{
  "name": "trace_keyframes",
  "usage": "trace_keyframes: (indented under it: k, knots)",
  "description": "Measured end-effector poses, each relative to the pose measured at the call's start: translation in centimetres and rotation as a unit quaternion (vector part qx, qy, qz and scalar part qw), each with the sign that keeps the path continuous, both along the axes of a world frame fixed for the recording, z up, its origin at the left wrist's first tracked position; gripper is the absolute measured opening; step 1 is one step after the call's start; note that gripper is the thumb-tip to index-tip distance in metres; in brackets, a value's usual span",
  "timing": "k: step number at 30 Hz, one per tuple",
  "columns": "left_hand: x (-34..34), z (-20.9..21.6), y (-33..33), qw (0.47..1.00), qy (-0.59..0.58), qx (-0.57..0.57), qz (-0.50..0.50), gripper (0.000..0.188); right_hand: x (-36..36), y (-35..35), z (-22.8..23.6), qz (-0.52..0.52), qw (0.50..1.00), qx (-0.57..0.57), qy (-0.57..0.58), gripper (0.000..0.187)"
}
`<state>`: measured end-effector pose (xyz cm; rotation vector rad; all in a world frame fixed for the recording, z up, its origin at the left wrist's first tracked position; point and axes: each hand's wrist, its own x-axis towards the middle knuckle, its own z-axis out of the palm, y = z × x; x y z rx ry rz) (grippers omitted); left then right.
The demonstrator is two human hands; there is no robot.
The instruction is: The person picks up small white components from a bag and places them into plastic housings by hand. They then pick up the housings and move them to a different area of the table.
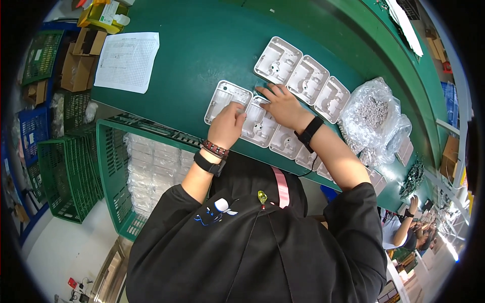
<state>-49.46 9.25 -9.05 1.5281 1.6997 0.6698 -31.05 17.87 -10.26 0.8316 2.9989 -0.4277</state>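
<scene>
A white square plastic housing (pixel 216 108), its hollow side up, lies at the left end of the near row. My left hand (pixel 227 126) is over its right part, thumb and fingers bent together; whatever is between the fingertips is hidden. Beside it is a second white housing (pixel 258 130) with moulded posts and a round fitting inside. Reaching over that housing's far edge, my right hand (pixel 285 107) has its fingers apart, the tips near the green table top. More housings (pixel 287 141) continue the near row to the right, partly behind my right forearm.
Three white housings (pixel 308 80) form a far row. Clear plastic bags of small metallic parts (pixel 373 112) stand at the right. A printed sheet (pixel 127 61) lies at the left. Below the table edge, a green crate (pixel 113 177) holds wrapped pieces. Other people (pixel 404 230) are at far right.
</scene>
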Motion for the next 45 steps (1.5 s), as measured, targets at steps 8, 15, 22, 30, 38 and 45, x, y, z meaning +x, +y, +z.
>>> trace_keyframes:
  k: [8,15,22,30,38,45]
  knots:
    - [-0.9,0.1,-0.2,0.954,-0.247,-0.132,0.106,0.017,1.0,-3.3,1.9,-0.190,0.981,-0.025,0.038,0.013]
    - [1.5,1.9,0.2,0.643,-0.645,-0.299,0.286,0.019,0.0,-6.6,4.8,-0.259,0.950,-0.050,0.169,0.018]
    - [2.2,1.8,0.5,0.639,-0.649,-0.297,0.286,0.036,-3.3,-8.2,6.1,-0.234,0.929,-0.093,0.271,0.022]
    - [2.7,1.2,0.2,0.706,-0.609,-0.244,0.266,0.042,-3.1,-7.9,5.2,-0.201,0.947,-0.124,0.218,0.019]
    - [1.3,1.3,-1.5,0.844,-0.474,-0.238,0.082,0.026,-2.2,-6.7,4.3,-0.226,0.899,-0.180,0.330,0.018]
    - [-0.4,1.1,-0.9,0.771,-0.581,-0.204,0.165,0.016,-5.3,-3.8,3.9,-0.262,0.824,-0.277,0.420,0.012]
